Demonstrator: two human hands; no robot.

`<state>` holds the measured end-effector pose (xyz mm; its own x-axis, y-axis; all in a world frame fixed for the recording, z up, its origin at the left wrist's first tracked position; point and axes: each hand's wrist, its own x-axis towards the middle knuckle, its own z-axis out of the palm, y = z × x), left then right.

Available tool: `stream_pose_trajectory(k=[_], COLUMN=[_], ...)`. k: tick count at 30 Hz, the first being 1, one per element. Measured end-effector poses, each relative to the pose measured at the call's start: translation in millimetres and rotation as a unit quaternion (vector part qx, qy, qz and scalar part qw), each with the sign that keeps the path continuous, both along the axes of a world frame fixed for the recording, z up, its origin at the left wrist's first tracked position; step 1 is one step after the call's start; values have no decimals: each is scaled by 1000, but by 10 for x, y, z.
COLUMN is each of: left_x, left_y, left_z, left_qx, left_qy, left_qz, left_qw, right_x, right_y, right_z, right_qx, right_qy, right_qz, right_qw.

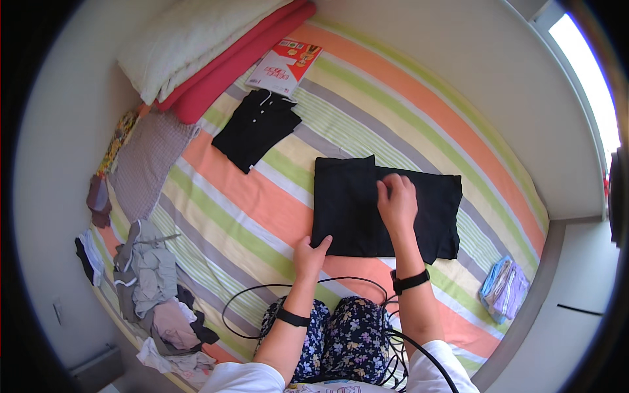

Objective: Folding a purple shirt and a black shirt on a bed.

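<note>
A black garment point(347, 203) lies spread on the striped bed sheet before me. Its left part is folded over as a flat panel, and the right part extends beyond the panel's edge. At the near left corner is my left hand point(311, 257), thumb stretched apart from the fingers and touching the cloth. My right hand point(398, 203) is over the middle, beside the panel's edge, with curled fingers. Whether cloth is between those fingers is hidden. Farther left rests a folded black buttoned shirt point(257, 130).
A red and white package point(285, 69) touches the folded shirt. Rolled bedding point(196, 52) fills the far left. Crumpled clothes point(154, 275) heap along the left edge; small folded pastel cloths point(504, 288) sit at right. A black cable point(226, 314) loops around my knees.
</note>
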<state>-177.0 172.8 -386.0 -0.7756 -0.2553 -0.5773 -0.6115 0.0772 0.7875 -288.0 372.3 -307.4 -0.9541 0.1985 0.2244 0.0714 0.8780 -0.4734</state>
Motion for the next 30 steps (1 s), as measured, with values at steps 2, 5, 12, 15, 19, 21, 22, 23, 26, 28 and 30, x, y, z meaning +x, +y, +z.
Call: stream_pose_trajectory(k=[2,5,12,15,19,21,22,23,26,28,30], left_x=[22,51,78,90,84,75,67,62,45,34,6], left_y=[35,27,-31,-34,-65,-83,-85,-87,-85,-96,-126], left_z=[-15,-72,-145,-147,-127,-120,-122,-122,-111,-83,-42], left_qx=[-50,15,13,-88,-68,19,31,48,118,162,182], left_qy=[21,21,14,-41,-21,-23,-11,-6,-1,-21,-35], left_qz=[6,41,18,-36,-13,7,11,21,63,78,71], left_qw=[999,999,1000,995,997,1000,999,999,991,983,980], right_x=[-354,-841,-1248,-1370,-1312,-1052,-851,-630,-165,-170,-226], right_y=[-189,-567,-940,-866,-849,-917,-961,-998,-871,-511,-245], right_z=[-2,-164,-575,-668,-598,-545,-538,-551,-676,-745,-753], right_qx=[-27,-15,54,46,41,43,73,103,100,139,182], right_qy=[47,64,-66,-39,26,102,112,109,9,-4,-30], right_qz=[89,172,238,220,146,122,140,157,256,176,41], right_qw=[995,983,968,974,988,986,981,976,961,975,982])
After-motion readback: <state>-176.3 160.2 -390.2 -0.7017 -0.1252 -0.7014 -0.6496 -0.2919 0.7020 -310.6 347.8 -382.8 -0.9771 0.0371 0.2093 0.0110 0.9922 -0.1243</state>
